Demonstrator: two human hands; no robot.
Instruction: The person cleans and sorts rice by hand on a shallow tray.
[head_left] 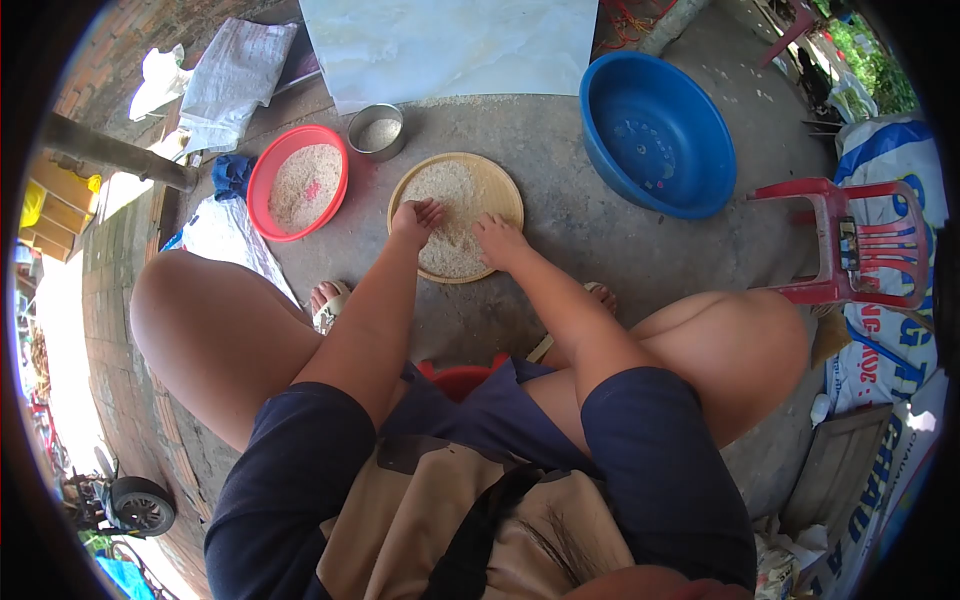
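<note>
A round shallow tray (512, 190) with a wooden-coloured rim lies on the floor in front of my feet. Pale grains (455, 250) that look like rice are spread over it. My left hand (418, 219) is over the tray's left half, palm turned partly up, fingers apart and nothing visible in it. Over the right half is my right hand (499, 242), palm down with its fingers spread at the grains. To the left stand a red basin (256, 190) holding more grains and a metal bowl (382, 153) with some grains inside.
A large blue basin (655, 120) stands at the right, beyond a red plastic chair (830, 240). A marble-patterned panel (450, 45) is ahead. White sacks (235, 80) lie at the upper left, and printed sacks (885, 370) line the right side.
</note>
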